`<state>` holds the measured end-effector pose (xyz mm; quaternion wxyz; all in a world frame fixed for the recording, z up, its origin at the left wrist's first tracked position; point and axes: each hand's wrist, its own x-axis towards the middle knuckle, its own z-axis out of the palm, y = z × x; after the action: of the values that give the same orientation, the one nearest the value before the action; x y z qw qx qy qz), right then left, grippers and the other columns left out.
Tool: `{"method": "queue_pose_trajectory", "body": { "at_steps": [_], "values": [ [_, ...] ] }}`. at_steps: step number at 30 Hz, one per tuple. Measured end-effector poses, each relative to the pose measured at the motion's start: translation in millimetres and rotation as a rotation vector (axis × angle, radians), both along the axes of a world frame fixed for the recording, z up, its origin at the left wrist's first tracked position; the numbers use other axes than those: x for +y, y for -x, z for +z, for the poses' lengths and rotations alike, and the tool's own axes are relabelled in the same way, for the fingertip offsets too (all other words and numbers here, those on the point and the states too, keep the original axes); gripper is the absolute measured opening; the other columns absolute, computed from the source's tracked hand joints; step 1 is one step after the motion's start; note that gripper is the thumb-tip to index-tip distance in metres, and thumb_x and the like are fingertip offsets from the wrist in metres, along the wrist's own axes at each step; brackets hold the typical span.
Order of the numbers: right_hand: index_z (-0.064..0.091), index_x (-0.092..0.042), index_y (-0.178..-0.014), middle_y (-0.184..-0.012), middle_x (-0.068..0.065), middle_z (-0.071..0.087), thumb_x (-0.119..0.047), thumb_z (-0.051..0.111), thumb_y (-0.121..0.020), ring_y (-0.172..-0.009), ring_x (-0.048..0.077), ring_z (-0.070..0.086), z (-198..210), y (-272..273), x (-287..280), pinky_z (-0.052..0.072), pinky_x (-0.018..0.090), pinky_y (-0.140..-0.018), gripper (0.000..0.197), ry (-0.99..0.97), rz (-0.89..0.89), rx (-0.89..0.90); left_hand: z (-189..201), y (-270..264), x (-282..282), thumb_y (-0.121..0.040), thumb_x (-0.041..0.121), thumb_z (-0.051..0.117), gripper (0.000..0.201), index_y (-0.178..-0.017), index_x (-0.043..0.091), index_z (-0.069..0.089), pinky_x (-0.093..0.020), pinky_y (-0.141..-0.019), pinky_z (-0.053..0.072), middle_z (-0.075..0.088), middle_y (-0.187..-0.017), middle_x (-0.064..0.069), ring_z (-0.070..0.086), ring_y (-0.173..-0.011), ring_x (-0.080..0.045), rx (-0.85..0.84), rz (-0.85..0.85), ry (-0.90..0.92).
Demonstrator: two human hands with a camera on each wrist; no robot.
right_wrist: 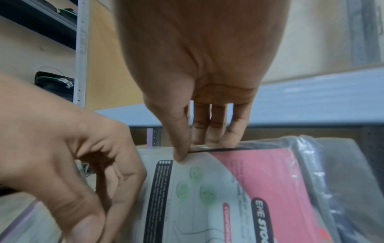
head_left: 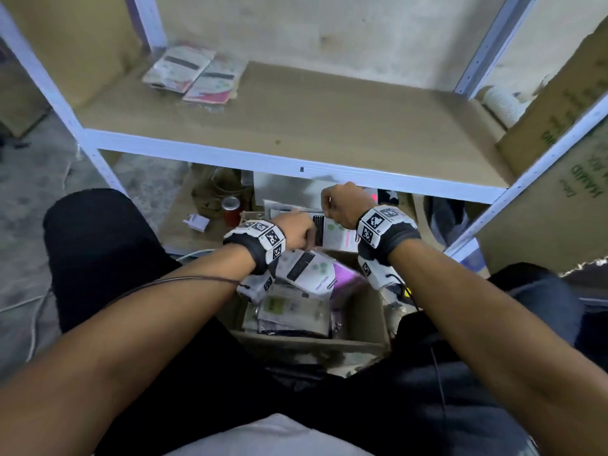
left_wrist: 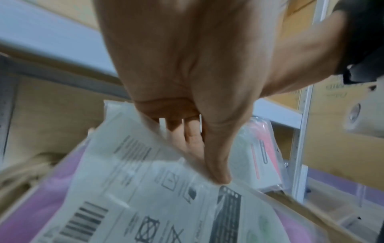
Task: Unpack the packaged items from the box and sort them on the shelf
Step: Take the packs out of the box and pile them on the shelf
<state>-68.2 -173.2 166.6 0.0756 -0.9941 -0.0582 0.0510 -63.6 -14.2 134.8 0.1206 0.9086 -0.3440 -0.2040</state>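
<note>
An open cardboard box (head_left: 373,311) stands on the floor between my knees, with several plastic-wrapped packets in it. My left hand (head_left: 297,230) (left_wrist: 205,164) pinches the top edge of a white packet (head_left: 307,269) (left_wrist: 145,197) printed with barcodes, tilted over the box. Just right of it, my right hand (head_left: 340,205) (right_wrist: 187,148) pinches the top edge of a pink-and-white packet (head_left: 337,233) (right_wrist: 249,180), thumb in front and fingers behind. Two similar packets (head_left: 194,74) lie at the back left of the wooden shelf (head_left: 296,126).
A red can (head_left: 232,209) and a white plug adapter (head_left: 197,222) sit on the floor under the shelf, left of the box. The shelf's white front rail (head_left: 296,166) runs just above my hands. A large printed carton (head_left: 559,159) leans at the right.
</note>
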Motion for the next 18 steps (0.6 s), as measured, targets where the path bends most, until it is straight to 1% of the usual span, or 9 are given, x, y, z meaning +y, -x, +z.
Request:
{"method": "queue_pose_trajectory", "body": {
  "at_steps": [2, 3, 4, 6, 9, 11, 13, 16, 18],
  "values": [
    [0.061, -0.027, -0.079, -0.085, -0.001, 0.059, -0.015, 0.059, -0.085, -0.078, 0.027, 0.061, 18, 2, -1, 0.045, 0.029, -0.066, 0.014, 0.020, 0.009, -0.026, 25, -1, 5, -0.082, 0.004, 0.064, 0.021, -0.081, 0.019, 0.078, -0.032, -0.086, 0.054, 0.077, -0.092, 0.001, 0.071, -0.087, -0.021, -0.061, 0.008, 0.036],
    [0.061, -0.028, -0.079, -0.091, 0.002, 0.063, -0.015, 0.059, -0.085, -0.082, 0.028, 0.061, 28, 3, -1, 0.049, 0.031, -0.070, 0.014, 0.029, 0.020, -0.031, 37, -1, 8, -0.083, 0.004, 0.065, 0.021, -0.079, 0.021, 0.077, -0.033, -0.092, 0.052, 0.077, -0.091, 0.002, 0.071, -0.087, -0.019, -0.079, 0.017, 0.055],
    [0.061, -0.028, -0.080, -0.096, 0.004, 0.066, -0.015, 0.059, -0.085, -0.086, 0.029, 0.062, 39, 5, -3, 0.053, 0.035, -0.076, 0.014, 0.032, 0.035, -0.038, 49, -2, 12, -0.083, 0.004, 0.064, 0.023, -0.075, 0.023, 0.075, -0.035, -0.094, 0.052, 0.076, -0.089, 0.004, 0.071, -0.087, -0.018, -0.088, 0.032, 0.079],
    [0.065, -0.023, -0.085, -0.098, 0.008, 0.071, -0.012, 0.062, -0.084, -0.091, 0.031, 0.065, 62, 8, -6, 0.055, 0.038, -0.083, 0.011, 0.026, 0.048, -0.060, 71, -2, 18, -0.084, 0.005, 0.064, 0.023, -0.073, 0.023, 0.073, -0.036, -0.089, 0.055, 0.073, -0.082, 0.006, 0.069, -0.086, -0.019, -0.101, 0.060, 0.119],
    [0.069, -0.014, -0.091, -0.096, 0.007, 0.073, -0.010, 0.067, -0.084, -0.092, 0.027, 0.066, 96, 12, -14, 0.054, 0.034, -0.085, 0.009, 0.012, 0.060, -0.100, 104, -6, 24, -0.087, 0.006, 0.065, 0.017, -0.081, 0.017, 0.075, -0.027, -0.073, 0.053, 0.074, -0.086, 0.001, 0.066, -0.080, -0.019, -0.134, 0.065, 0.159],
    [0.071, -0.012, -0.092, -0.098, 0.006, 0.073, -0.010, 0.069, -0.084, -0.093, 0.024, 0.066, 117, 15, -20, 0.053, 0.032, -0.086, 0.008, -0.017, 0.053, -0.136, 125, -11, 28, -0.087, 0.010, 0.067, 0.012, -0.084, 0.017, 0.077, -0.026, -0.072, 0.052, 0.073, -0.087, 0.003, 0.066, -0.079, -0.017, -0.161, 0.073, 0.196],
    [0.071, -0.012, -0.092, -0.096, 0.005, 0.073, -0.011, 0.070, -0.084, -0.090, 0.021, 0.065, 136, 14, -27, 0.051, 0.029, -0.084, 0.008, -0.051, 0.037, -0.170, 145, -18, 34, -0.087, 0.014, 0.070, 0.008, -0.084, 0.019, 0.076, -0.026, -0.074, 0.052, 0.071, -0.084, 0.009, 0.066, -0.080, -0.014, -0.171, 0.082, 0.248],
    [0.070, -0.017, -0.088, -0.086, -0.001, 0.070, -0.016, 0.073, -0.084, -0.073, 0.010, 0.061, 159, 8, -42, 0.043, 0.019, -0.068, 0.005, -0.088, -0.006, -0.192, 171, -29, 47, -0.088, 0.022, 0.073, 0.005, -0.084, 0.023, 0.075, -0.022, -0.067, 0.049, 0.068, -0.081, 0.018, 0.063, -0.075, -0.003, -0.184, 0.102, 0.310],
    [0.067, -0.022, -0.081, -0.075, -0.007, 0.067, -0.017, 0.075, -0.083, -0.064, 0.005, 0.058, 170, 1, -52, 0.039, 0.017, -0.059, 0.009, -0.159, -0.049, -0.202, 186, -38, 57, -0.088, 0.022, 0.074, 0.003, -0.087, 0.019, 0.076, -0.019, -0.066, 0.045, 0.070, -0.087, 0.014, 0.061, -0.077, 0.002, -0.193, 0.101, 0.357]
  ]
}}
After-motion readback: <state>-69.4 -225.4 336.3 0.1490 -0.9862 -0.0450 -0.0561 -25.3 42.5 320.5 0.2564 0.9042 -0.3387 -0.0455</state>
